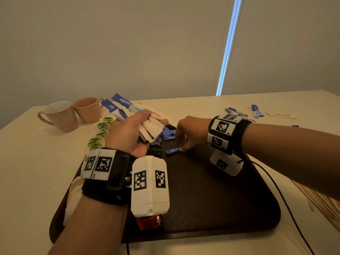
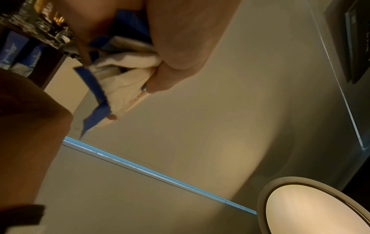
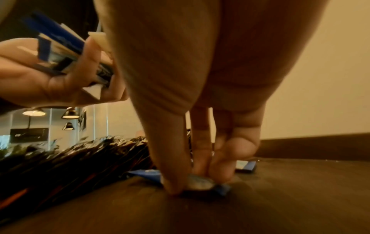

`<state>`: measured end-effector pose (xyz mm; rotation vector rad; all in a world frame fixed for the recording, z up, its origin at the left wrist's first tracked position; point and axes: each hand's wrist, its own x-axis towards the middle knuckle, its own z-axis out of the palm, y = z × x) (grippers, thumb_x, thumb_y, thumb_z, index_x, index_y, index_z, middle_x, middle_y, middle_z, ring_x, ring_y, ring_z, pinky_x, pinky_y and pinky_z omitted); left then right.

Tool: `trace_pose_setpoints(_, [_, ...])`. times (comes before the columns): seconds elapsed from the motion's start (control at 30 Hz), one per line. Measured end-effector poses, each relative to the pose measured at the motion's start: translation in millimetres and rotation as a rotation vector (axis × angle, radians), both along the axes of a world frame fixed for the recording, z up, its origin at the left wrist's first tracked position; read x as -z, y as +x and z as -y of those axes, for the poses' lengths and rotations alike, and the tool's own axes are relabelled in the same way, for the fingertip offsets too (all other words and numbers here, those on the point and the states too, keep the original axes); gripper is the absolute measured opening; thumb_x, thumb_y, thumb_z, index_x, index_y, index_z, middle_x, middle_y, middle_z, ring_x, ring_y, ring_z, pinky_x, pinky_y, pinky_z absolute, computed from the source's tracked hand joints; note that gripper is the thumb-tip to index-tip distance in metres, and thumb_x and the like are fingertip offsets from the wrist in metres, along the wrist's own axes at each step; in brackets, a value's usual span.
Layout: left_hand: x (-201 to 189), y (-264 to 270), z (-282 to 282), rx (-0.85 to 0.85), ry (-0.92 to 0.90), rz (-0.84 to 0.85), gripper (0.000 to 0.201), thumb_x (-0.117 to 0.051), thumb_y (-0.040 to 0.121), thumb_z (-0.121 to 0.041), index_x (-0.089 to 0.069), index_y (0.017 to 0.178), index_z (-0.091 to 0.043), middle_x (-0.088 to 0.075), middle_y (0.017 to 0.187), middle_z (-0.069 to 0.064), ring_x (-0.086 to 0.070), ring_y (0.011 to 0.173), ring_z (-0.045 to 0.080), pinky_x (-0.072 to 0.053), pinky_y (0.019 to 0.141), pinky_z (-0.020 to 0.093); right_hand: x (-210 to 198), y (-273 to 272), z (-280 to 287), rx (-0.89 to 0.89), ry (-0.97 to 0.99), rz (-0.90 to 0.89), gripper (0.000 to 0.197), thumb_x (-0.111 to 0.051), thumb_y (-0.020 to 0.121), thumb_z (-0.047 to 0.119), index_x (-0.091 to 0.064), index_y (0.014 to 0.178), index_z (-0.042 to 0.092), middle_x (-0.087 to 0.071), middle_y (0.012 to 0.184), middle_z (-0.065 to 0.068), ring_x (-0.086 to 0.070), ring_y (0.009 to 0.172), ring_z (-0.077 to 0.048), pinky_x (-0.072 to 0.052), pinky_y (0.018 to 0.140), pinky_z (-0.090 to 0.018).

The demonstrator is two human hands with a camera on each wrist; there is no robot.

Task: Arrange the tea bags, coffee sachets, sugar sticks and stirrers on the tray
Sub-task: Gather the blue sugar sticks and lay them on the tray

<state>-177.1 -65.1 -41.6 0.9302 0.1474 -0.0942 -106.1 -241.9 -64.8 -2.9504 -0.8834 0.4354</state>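
nearest you, the dark tray (image 1: 211, 199) sits on the table (image 1: 36, 172), bare on its right half. at its near edge a red-and-black sachet (image 1: 150, 222) peeks out under your left wrist camera, probably coffee, too hidden to be sure. along the tray's left side a row of dark sachets (image 3: 80, 158) lies overlapped.

your left hand (image 1: 128, 133) is held above the tray's far left, fingers and thumb curled tight around a bundle of sugar sticks (image 1: 147, 124), blue and white ones fanned out together.

your right hand (image 1: 191, 133) reaches down to the tray's far middle, fingertips (image 3: 176, 188) pinching the end of one blue stick (image 1: 173, 150) that lies flat on the tray surface. a second blue stick (image 1: 169, 137) lies just beyond it, apart.

left of the tray, green-and-white packets (image 1: 99, 137) run in a line on the table. past them two pink mugs (image 1: 73, 114) stand side by side, touching or nearly so. far right, loose blue sticks (image 1: 256, 110) and a white stick (image 1: 281, 115) lie scattered on the table, well apart from the tray. wooden stirrers (image 1: 320, 201) lie at the right edge.
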Motion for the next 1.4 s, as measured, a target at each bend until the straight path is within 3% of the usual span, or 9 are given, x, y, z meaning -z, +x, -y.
trace_pose_setpoints(0.2, [6,4,0,0.012,0.019,0.004,0.024,-0.059,0.096,-0.008,-0.05,0.118,-0.011,-0.075,0.072,0.009,-0.075,0.07,0.031,-0.059,0.053,0.035,-1,14,-4,0.139,0.0,0.145,0.024,-0.078,0.083,0.022,-0.073,0.101,0.007,-0.072,0.1,-0.004,-0.067,0.095,-0.019,-0.046,0.074,-0.022])
trace_pose_setpoints(0.3, [7,4,2,0.022,0.028,-0.005,0.028,-0.058,0.096,-0.008,-0.049,0.122,-0.011,-0.073,0.085,0.013,-0.074,0.069,0.031,-0.058,0.051,0.034,0,17,-5,0.167,0.041,0.164,0.018,-0.079,0.083,0.026,-0.072,0.089,0.011,-0.065,0.082,0.004,-0.061,0.078,-0.015,-0.042,0.061,-0.018])
trace_pose_setpoints(0.4, [8,7,3,0.024,0.043,-0.014,0.029,-0.058,0.096,-0.008,-0.049,0.124,-0.009,-0.068,0.095,0.016,-0.074,0.068,0.03,-0.057,0.05,0.034,-13,11,0,0.238,0.36,0.115,0.016,-0.07,0.091,0.025,-0.069,0.077,0.017,-0.066,0.071,0.007,-0.059,0.057,-0.004,-0.042,0.056,-0.016])
trace_pose_setpoints(0.5, [11,10,1,0.007,0.065,-0.032,0.032,-0.061,0.094,-0.009,-0.05,0.125,-0.009,-0.069,0.103,0.018,-0.075,0.079,0.033,-0.06,0.057,0.04,-32,-13,-1,0.285,0.843,-0.128,0.027,-0.061,0.097,0.026,-0.074,0.077,0.013,-0.07,0.071,0.001,-0.067,0.058,-0.007,-0.052,0.057,-0.016])
trace_pose_setpoints(0.6, [16,13,0,-0.054,0.113,-0.027,0.04,-0.067,0.09,-0.009,-0.053,0.128,-0.006,-0.07,0.105,0.015,-0.073,0.088,0.031,-0.061,0.07,0.045,-38,-33,-5,0.258,1.01,-0.315,0.02,-0.066,0.094,0.02,-0.075,0.087,0.003,-0.073,0.074,-0.005,-0.069,0.063,-0.016,-0.057,0.058,-0.022])
trace_pose_setpoints(0.87, [18,11,7,-0.033,0.021,0.015,0.022,-0.06,0.094,-0.001,-0.055,0.112,-0.013,-0.066,0.085,0.011,-0.071,0.071,0.02,-0.059,0.055,0.036,-41,-34,35,0.431,0.933,0.021,0.017,-0.079,0.083,0.018,-0.074,0.089,0.004,-0.073,0.074,-0.004,-0.063,0.054,-0.005,-0.051,0.051,-0.02])
trace_pose_setpoints(1.0, [15,9,10,0.005,0.014,0.038,0.016,-0.057,0.096,-0.002,-0.054,0.101,-0.017,-0.068,0.072,0.006,-0.071,0.061,0.016,-0.059,0.053,0.034,-39,-25,80,0.571,0.525,0.291,0.018,-0.082,0.079,0.026,-0.072,0.081,0.01,-0.07,0.077,-0.003,-0.063,0.065,-0.012,-0.05,0.059,-0.023])
trace_pose_setpoints(1.23, [16,9,12,0.01,0.003,0.039,0.017,-0.057,0.096,-0.002,-0.054,0.105,-0.015,-0.064,0.087,0.009,-0.069,0.076,0.02,-0.059,0.054,0.036,-11,-21,104,0.668,0.195,-0.093,0.033,-0.078,0.079,0.045,-0.072,0.086,0.013,-0.072,0.076,-0.001,-0.064,0.066,-0.012,-0.049,0.059,-0.025])
trace_pose_setpoints(1.4, [14,7,13,0.021,-0.009,0.045,0.017,-0.057,0.096,-0.002,-0.054,0.105,-0.016,-0.063,0.09,0.009,-0.067,0.081,0.022,-0.06,0.055,0.037,-16,-7,106,0.636,0.175,0.042,0.016,-0.072,0.09,0.028,-0.074,0.091,0.013,-0.071,0.075,0.001,-0.066,0.066,-0.01,-0.049,0.058,-0.023])
